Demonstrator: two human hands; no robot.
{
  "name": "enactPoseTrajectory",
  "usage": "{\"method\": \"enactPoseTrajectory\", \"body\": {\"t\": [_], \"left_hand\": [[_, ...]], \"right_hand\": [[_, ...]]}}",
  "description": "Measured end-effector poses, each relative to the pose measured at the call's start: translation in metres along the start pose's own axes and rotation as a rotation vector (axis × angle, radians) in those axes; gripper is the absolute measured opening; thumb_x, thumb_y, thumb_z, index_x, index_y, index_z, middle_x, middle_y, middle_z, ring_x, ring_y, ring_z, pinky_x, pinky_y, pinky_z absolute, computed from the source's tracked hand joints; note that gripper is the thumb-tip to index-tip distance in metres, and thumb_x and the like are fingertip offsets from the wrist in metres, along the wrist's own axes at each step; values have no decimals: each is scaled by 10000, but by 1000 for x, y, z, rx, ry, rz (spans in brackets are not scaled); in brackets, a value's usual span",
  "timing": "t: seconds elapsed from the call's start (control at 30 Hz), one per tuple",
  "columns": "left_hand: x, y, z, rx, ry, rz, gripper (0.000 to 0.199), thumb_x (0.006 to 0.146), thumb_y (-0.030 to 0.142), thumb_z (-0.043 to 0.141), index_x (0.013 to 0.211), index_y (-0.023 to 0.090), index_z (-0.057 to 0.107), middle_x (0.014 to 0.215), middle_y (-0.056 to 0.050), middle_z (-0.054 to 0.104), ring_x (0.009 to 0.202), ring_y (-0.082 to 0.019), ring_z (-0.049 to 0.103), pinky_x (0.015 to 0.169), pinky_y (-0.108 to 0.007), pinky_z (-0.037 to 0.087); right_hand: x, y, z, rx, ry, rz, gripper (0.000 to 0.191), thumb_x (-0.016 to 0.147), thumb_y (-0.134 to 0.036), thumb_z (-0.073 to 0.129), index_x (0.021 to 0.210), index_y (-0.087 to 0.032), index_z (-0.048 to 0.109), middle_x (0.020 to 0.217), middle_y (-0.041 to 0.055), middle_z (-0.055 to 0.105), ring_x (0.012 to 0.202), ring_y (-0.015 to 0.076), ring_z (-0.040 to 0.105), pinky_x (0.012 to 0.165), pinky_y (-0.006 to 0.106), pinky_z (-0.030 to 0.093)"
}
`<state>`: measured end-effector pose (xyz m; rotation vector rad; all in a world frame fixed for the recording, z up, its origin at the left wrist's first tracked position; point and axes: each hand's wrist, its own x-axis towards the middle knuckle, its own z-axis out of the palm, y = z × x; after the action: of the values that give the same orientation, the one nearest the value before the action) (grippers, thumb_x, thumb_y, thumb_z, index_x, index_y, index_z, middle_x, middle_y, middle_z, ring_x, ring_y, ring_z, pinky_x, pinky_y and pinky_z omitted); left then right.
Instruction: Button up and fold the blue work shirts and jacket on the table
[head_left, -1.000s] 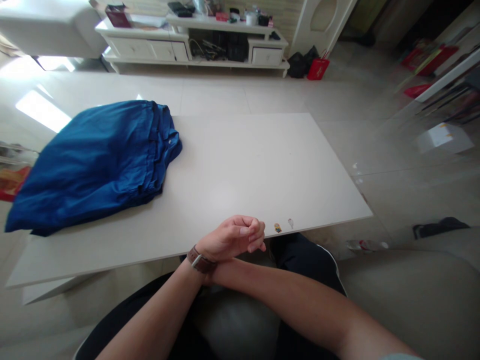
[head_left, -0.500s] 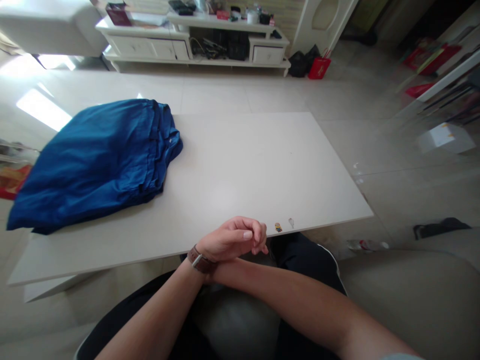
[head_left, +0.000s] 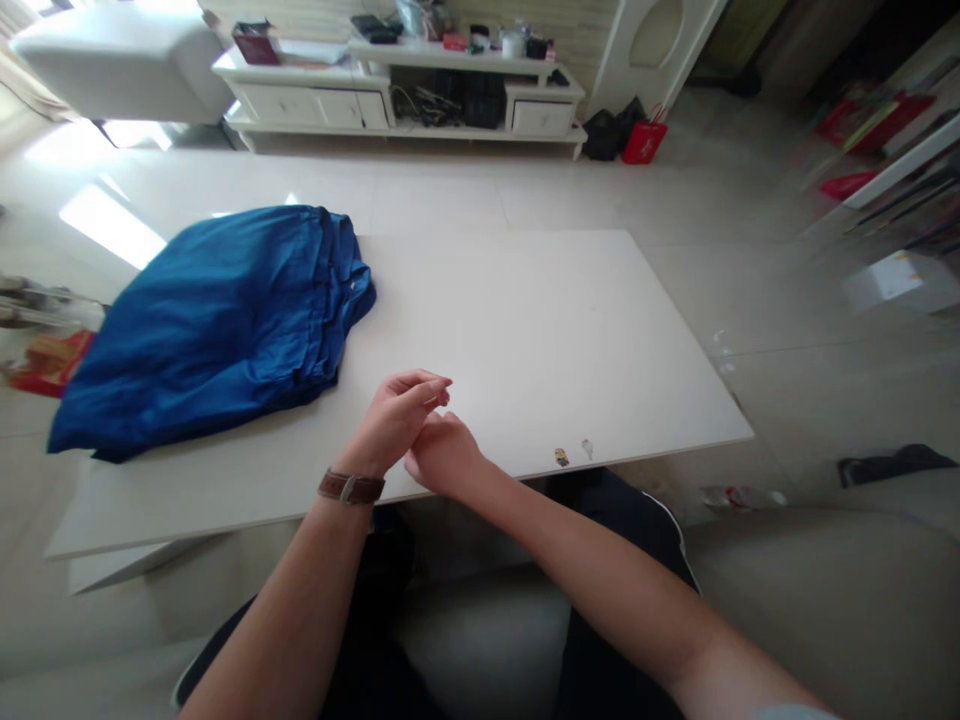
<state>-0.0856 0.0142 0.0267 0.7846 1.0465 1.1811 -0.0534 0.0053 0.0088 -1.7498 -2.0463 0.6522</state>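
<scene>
A blue cloth garment (head_left: pixel 217 325) lies folded over the left part of the white table (head_left: pixel 525 320). Above the table's near edge, my left hand (head_left: pixel 397 415), with a brown watch strap (head_left: pixel 351 487) on its wrist, has its fingers loosely curled together; whether anything is in them is too small to tell. My right hand (head_left: pixel 444 455) touches or nearly touches the left one from the right, its fingers bent inward and mostly hidden. Both hands are to the right of the garment and apart from it.
Two small stickers, one yellow and blue (head_left: pixel 562 457), are at the table's near edge. Beyond the table stands a white cabinet (head_left: pixel 300 105) with various items. A bottle (head_left: pixel 739 497) lies at the right, beside a grey seat. My legs are under the near edge.
Both hands have moved up and left, from the near edge to over the table. My right hand, hidden behind the left wrist before, now shows. The view has shifted slightly.
</scene>
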Motion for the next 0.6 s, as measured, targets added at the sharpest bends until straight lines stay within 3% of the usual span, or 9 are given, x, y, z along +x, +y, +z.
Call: {"method": "enactPoseTrajectory", "body": {"t": [0.07, 0.13, 0.23, 0.3, 0.43, 0.6], "left_hand": [[4, 2, -8, 102, 95, 60, 244, 655, 330, 856, 656, 170, 672, 643, 10, 629, 624, -102, 559, 640, -241, 456], [3, 4, -10, 272, 96, 119, 229, 668, 330, 846, 691, 178, 676, 689, 2, 662, 682, -129, 607, 700, -268, 493], [-4, 3, -9, 615, -62, 183, 225, 696, 285, 813, 893, 199, 746, 926, -35, 751, 937, -214, 684, 919, -365, 532], [-8, 1, -9, 758, -211, 178, 400, 690, 244, 800, 1086, 224, 746, 1140, -49, 750, 1125, -263, 668, 1057, -430, 496], [-6, -7, -14, 776, -388, 126, 529, 707, 205, 780, 1227, 234, 690, 1316, -69, 695, 1280, -284, 614, 1159, -483, 438], [-1, -15, -19, 730, -380, 154, 382, 786, 195, 704, 1167, 209, 688, 1234, -89, 716, 1190, -264, 663, 1091, -484, 502]], "right_hand": [[-2, 17, -9, -47, -46, -69, 362, 936, -158, 533, 1288, -200, 606, 1257, 118, 677, 1251, 255, 554, 1071, 435, 475], [-6, 40, -18, -122, -113, -179, 410, 947, -200, 531, 1354, -202, 581, 1342, 125, 651, 1303, 265, 524, 1102, 446, 452], [-8, 71, -23, -249, -215, -245, 454, 965, -282, 516, 1405, -183, 566, 1458, 148, 587, 1413, 312, 442, 1134, 479, 426], [-5, 85, -17, -326, -287, -187, 506, 957, -336, 525, 1435, -175, 561, 1530, 165, 527, 1496, 387, 337, 1153, 552, 396], [-2, 96, 1, -430, -415, -95, 580, 950, -385, 501, 1501, -206, 537, 1638, 145, 413, 1573, 493, 88, 1175, 750, 230], [-4, 95, 4, -413, -533, -65, 633, 949, -418, 488, 1552, -227, 489, 1681, 124, 354, 1586, 483, 17, 1178, 805, 105]]}}
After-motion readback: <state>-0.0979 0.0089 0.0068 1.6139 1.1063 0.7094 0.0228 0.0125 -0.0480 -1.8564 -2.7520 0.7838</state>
